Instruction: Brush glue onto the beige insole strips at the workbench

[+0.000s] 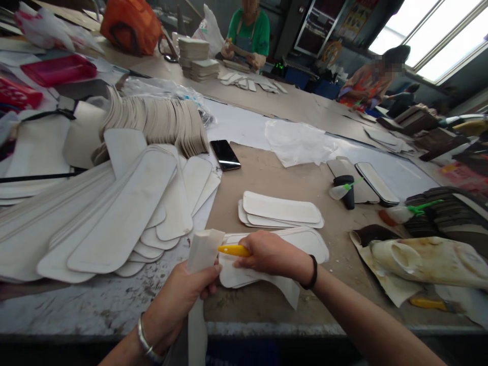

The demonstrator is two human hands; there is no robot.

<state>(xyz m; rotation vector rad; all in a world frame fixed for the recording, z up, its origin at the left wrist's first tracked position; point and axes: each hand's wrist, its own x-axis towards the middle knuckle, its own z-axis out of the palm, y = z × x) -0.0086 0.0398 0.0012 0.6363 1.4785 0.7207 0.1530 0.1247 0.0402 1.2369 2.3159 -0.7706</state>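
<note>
The left hand [183, 297] has its grip closed around a bent strip of stiff white material [204, 246], held upright at the near edge of the brown worktop [274, 178]. The right hand [272, 254] grips a yellow plastic-handled tool [232, 250], its tip at the strip, above a small stack of white rounded oblong pieces [312, 241]. A second white stack [282, 208] lies just behind, and a black phone [224, 155] farther back.

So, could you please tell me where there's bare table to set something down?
Bare brown tabletop lies between the phone, the small white stack and the black container. The left is crowded with fanned white pieces, the right with stained sheets.
</note>
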